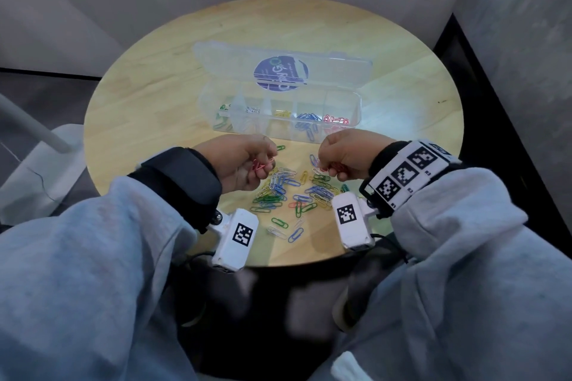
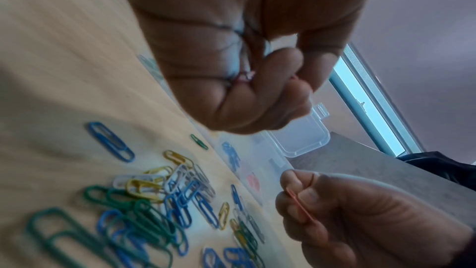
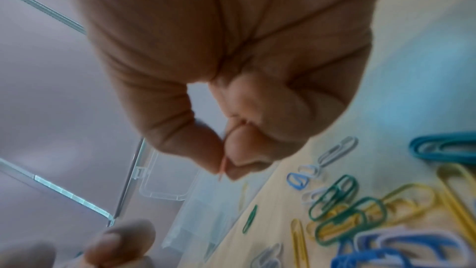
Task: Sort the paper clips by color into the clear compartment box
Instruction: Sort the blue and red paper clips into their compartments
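A person in grey sleeves is sitting at a round wooden desk, both hands hovering above a loose pile of paper clips in blue, green, yellow, white and red. The left hand is curling its fingers around a small bunch of red clips, its grip closed on them. The right hand is pinching a red paper clip between thumb and fingertips, its grip narrow and tight.

Just beyond the pile, the clear compartment box is lying open, its lid folded back and bearing a round purple sticker. Inside the box, clips are sitting grouped by color: green at the left end, then white, yellow, blue, and red at the right end. A lone green clip is lying between the pile and the box.
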### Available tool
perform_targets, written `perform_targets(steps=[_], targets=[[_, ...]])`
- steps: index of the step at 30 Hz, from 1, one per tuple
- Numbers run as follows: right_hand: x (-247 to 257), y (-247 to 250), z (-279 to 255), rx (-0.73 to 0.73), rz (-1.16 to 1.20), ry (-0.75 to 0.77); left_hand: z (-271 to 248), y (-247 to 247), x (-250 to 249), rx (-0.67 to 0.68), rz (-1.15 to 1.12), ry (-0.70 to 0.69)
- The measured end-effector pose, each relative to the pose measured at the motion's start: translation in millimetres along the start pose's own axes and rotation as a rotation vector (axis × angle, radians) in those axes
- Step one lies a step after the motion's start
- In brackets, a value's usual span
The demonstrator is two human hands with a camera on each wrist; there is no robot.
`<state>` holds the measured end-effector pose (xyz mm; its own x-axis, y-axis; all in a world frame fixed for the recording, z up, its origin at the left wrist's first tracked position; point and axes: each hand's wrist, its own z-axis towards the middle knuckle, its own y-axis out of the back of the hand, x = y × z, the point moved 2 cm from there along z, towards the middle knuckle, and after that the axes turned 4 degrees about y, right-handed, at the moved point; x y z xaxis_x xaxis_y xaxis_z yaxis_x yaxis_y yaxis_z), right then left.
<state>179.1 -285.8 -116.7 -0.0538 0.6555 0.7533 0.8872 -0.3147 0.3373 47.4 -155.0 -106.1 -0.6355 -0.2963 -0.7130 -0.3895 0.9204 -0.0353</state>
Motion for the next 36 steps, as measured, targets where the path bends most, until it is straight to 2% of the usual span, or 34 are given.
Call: perform_targets(steps=[3,6,8,13,17,22,28,33,36], targets=[[1,1,-3,-0.01,0.118,0.023,5,-1,2,0.037,-0.019,0.046],[3,1,-6,0.019,0.145,-0.002,6,-9,2,0.032,0.071,0.079],[5,3,-8,0.015,0.152,-0.022,9,-15,1,-0.041,0.267,0.084],[7,9,-11,-0.001,0.237,-0.007,11,-30,4,-0.156,1.094,-0.044],[10,12,-14,-0.035,0.275,0.022,14,-42,10,-0.255,1.351,-0.095],[10,18,-18,-0.061,0.273,0.057,19,-48,14,-0.259,1.379,-0.151],[9,29,-23,-0.092,0.276,0.059,20,-50,18,-0.2,1.36,-0.091],[9,38,-25,-0.119,0.324,0.065,15,-34,9,-0.186,1.19,-0.055],[11,42,-26,-0.132,0.351,0.068,14,-23,-2,-0.152,1.0,-0.034]])
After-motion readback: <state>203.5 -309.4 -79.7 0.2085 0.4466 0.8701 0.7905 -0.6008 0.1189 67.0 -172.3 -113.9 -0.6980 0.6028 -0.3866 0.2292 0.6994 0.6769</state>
